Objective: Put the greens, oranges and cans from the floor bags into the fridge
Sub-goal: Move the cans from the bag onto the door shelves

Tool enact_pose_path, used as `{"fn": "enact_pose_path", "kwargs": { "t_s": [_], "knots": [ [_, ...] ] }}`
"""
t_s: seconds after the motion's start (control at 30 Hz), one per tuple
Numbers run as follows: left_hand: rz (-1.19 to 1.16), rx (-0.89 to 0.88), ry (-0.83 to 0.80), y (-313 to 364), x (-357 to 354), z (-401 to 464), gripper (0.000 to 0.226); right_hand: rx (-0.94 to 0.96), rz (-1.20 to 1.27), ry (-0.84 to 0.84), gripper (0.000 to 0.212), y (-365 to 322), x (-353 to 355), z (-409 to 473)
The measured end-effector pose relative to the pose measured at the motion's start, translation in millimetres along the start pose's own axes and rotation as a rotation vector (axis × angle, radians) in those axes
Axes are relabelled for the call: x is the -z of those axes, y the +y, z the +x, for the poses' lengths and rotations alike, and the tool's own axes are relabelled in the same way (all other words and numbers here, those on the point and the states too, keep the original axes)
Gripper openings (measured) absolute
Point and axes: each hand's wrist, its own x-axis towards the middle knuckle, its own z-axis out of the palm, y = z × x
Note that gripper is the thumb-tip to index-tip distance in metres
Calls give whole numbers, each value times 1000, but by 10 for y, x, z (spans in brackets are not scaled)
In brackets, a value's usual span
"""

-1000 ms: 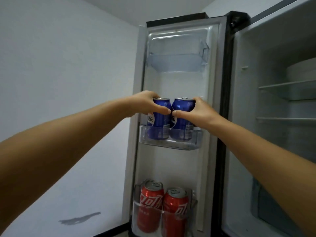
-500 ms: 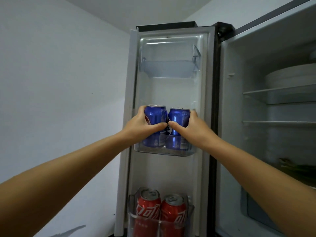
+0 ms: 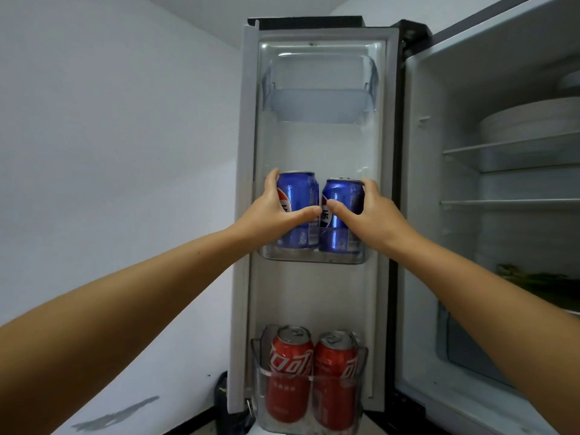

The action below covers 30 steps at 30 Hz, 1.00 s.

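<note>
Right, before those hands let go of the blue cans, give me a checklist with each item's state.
1. Left blue can seated in the middle door bin: ok, its base sits behind the bin's front wall.
2. Right blue can seated in the same bin: ok, base is inside.
3. Both cans upright: ok.
4. Left hand grip on its can: ok, thumb and fingers wrap it.
5. Right hand grip on its can: ok, wrapped likewise.
6. Cans rest fully on the bin floor: cannot tell, the bin wall blurs the contact.
</note>
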Motion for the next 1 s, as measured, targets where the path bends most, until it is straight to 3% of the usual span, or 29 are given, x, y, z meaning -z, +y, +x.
{"fn": "enact_pose_path", "kwargs": {
  "t_s": [0.13, 0.37, 0.6, 0.77, 0.87, 1.0],
  "knots": [
    [-99, -15, 53, 6, 46, -22, 102, 92, -26, 113, 71, 24, -10, -88],
    [-212, -18, 138, -66, 125, -180, 78, 122, -80, 185, 59, 16, 60, -203],
    [-54, 5, 227, 29, 222, -288, 68, 215, -97, 242, 51, -127, 179, -243],
    [210, -127, 463, 285, 99, -439, 58, 348, -119, 188, 44, -152, 245, -377],
    [256, -266, 480, 297, -195, -704, 44, 431, -69, 127, 36, -64, 146, -615],
    [215, -158, 468, -83, -560, -1347, 35, 417, -52, -67, 35, 214, -233, -1140]
  ]
}}
